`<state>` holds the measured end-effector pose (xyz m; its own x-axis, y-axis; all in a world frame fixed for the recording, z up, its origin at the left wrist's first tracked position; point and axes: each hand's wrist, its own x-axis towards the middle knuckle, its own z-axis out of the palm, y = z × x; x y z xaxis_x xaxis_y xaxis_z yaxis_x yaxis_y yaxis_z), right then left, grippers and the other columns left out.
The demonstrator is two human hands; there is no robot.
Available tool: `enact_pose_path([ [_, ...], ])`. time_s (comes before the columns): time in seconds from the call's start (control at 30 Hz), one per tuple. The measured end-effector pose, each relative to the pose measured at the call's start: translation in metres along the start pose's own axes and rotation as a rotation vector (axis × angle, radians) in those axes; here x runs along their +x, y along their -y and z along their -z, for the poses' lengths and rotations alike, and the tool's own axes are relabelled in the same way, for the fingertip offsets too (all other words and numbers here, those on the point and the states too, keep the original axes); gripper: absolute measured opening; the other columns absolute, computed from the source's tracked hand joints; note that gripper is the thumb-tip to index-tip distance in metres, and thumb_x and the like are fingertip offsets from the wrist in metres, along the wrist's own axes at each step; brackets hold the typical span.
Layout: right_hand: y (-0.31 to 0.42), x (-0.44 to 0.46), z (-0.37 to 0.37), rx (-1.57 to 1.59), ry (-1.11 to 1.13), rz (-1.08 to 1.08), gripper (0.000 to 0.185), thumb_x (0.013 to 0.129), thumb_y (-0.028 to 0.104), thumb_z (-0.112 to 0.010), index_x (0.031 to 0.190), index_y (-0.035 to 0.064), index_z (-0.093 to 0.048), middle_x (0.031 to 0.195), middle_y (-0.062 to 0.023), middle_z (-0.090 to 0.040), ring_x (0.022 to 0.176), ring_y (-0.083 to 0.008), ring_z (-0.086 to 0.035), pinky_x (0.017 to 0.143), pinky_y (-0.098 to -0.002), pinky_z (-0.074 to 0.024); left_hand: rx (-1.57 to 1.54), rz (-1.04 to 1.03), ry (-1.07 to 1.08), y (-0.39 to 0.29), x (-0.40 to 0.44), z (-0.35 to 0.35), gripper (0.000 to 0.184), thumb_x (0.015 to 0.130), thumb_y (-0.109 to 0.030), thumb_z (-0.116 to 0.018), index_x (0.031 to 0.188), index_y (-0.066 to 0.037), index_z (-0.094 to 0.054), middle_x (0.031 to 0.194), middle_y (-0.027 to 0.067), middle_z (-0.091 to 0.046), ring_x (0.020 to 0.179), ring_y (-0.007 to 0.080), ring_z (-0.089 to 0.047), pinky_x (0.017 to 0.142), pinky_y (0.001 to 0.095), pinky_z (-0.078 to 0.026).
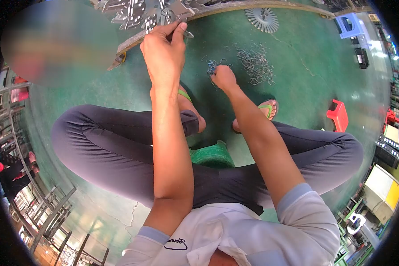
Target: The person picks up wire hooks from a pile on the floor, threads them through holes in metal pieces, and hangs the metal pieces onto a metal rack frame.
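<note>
My left hand (165, 55) is raised to the metal parts (139, 13) at the top of the view. Its thumb and forefinger pinch the edge of a flat metal part (180, 9) there. Low over the floor, my right hand (224, 78) has its fingers curled down at a small pile of bent wire hooks (212, 66). What those fingers hold is hidden. A larger loose heap of wire hooks (256, 64) lies just to the right of it, on the green floor.
A wooden beam (226, 7) runs along the top beneath the metal parts. Beyond the heap lies a round fan of metal strips (262, 20). A red stool (338, 116) and a blue stool (349, 25) stand to the right. Under me is a green stool (213, 155).
</note>
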<state>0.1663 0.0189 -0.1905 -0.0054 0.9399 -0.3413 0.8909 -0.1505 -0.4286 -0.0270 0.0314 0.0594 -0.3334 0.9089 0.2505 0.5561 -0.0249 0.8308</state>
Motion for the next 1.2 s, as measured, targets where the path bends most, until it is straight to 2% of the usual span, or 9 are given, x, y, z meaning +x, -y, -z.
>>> enact_pose_path([
  [0.13, -0.014, -0.012, 0.01, 0.221, -0.089, 0.042, 0.025, 0.078, 0.024, -0.076, 0.087, 0.0, -0.077, 0.091, -0.0236, -0.075, 0.083, -0.0355, -0.075, 0.077, -0.0443, -0.0596, -0.022, 0.014, 0.024, 0.004, 0.003, 0.001, 0.028, 0.092, -0.027, -0.077, 0.107, -0.003, -0.08, 0.083, 0.0119, -0.078, 0.076, 0.0158, -0.075, 0.072, 0.0293, -0.055],
  [0.33, -0.031, -0.016, 0.03, 1.065, 0.158, -0.112, 0.021, 0.083, 0.013, -0.074, 0.093, -0.0054, -0.076, 0.078, -0.0105, -0.072, 0.068, -0.0146, -0.067, 0.062, -0.0311, -0.0549, 0.007, 0.055, 0.087, 0.005, 0.007, 0.01, 0.029, 0.093, -0.026, -0.077, 0.11, -0.004, -0.079, 0.084, 0.0105, -0.079, 0.077, 0.0142, -0.075, 0.073, 0.0284, -0.055],
  [0.43, -0.006, -0.026, 0.055, 1.428, 0.093, -0.151, 0.021, 0.086, 0.004, -0.071, 0.103, -0.0089, -0.073, 0.08, -0.0098, -0.071, 0.066, -0.0157, -0.066, 0.059, -0.0292, -0.0533, -0.007, 0.109, 0.135, 0.005, 0.01, 0.013, 0.029, 0.093, -0.025, -0.077, 0.112, -0.003, -0.079, 0.084, 0.0103, -0.078, 0.078, 0.0133, -0.075, 0.073, 0.0279, -0.055],
  [0.53, 0.052, -0.05, 0.089, 1.608, -0.108, 0.051, 0.023, 0.086, 0.0, -0.072, 0.107, -0.0096, -0.072, 0.085, -0.0119, -0.072, 0.067, -0.0158, -0.066, 0.06, -0.0297, -0.0547, -0.053, 0.202, 0.208, -0.002, 0.011, 0.021, 0.029, 0.093, -0.021, -0.078, 0.114, -0.001, -0.078, 0.088, 0.0097, -0.078, 0.081, 0.0142, -0.074, 0.073, 0.0274, -0.055],
  [0.67, 0.116, -0.07, 0.115, 1.474, -0.28, 0.184, 0.022, 0.086, -0.003, -0.072, 0.108, -0.0093, -0.071, 0.083, -0.0122, -0.073, 0.068, -0.0157, -0.07, 0.062, -0.0289, -0.0586, -0.175, 0.27, 0.266, 0.004, 0.013, 0.023, 0.026, 0.093, -0.015, -0.077, 0.113, 0.002, -0.077, 0.097, 0.0096, -0.077, 0.084, 0.0166, -0.074, 0.075, 0.0275, -0.058],
  [0.8, 0.147, -0.08, 0.106, 1.439, -0.474, 0.245, 0.01, 0.088, -0.003, -0.073, 0.096, -0.0081, -0.071, 0.082, -0.0103, -0.074, 0.068, -0.014, -0.071, 0.064, -0.0277, -0.0588, -0.249, 0.297, 0.296, 0.004, 0.011, 0.028, 0.017, 0.094, -0.009, -0.075, 0.103, 0.005, -0.077, 0.103, 0.0111, -0.075, 0.085, 0.0159, -0.072, 0.078, 0.0284, -0.062],
  [0.97, 0.158, -0.077, 0.082, 1.274, -0.726, 0.214, 0.011, 0.085, -0.001, -0.075, 0.095, -0.0041, -0.072, 0.081, -0.0104, -0.074, 0.068, -0.0137, -0.071, 0.062, -0.0283, -0.0559, -0.3, 0.352, 0.34, 0.001, 0.009, 0.037, 0.016, 0.095, -0.008, -0.074, 0.093, 0.008, -0.074, 0.099, 0.0098, -0.074, 0.081, 0.0143, -0.07, 0.076, 0.0277, -0.063],
  [1.07, 0.158, -0.08, 0.077, 1.146, -0.685, 0.251, 0.013, 0.092, -0.003, -0.07, 0.104, -0.0079, -0.068, 0.084, -0.0097, -0.074, 0.074, -0.0132, -0.072, 0.068, -0.0261, -0.0588, -0.309, 0.367, 0.337, 0.001, 0.01, 0.04, 0.016, 0.095, -0.008, -0.074, 0.092, 0.008, -0.073, 0.095, 0.0087, -0.073, 0.08, 0.0141, -0.069, 0.075, 0.0273, -0.063],
  [1.2, 0.162, -0.083, 0.079, 1.215, -0.623, 0.258, 0.015, 0.091, -0.003, -0.07, 0.105, -0.008, -0.068, 0.083, -0.0104, -0.074, 0.073, -0.0139, -0.072, 0.067, -0.0267, -0.059, -0.332, 0.37, 0.317, -0.001, 0.009, 0.041, 0.017, 0.096, -0.008, -0.073, 0.093, 0.008, -0.073, 0.092, 0.0081, -0.072, 0.079, 0.0141, -0.069, 0.075, 0.0276, -0.063],
])
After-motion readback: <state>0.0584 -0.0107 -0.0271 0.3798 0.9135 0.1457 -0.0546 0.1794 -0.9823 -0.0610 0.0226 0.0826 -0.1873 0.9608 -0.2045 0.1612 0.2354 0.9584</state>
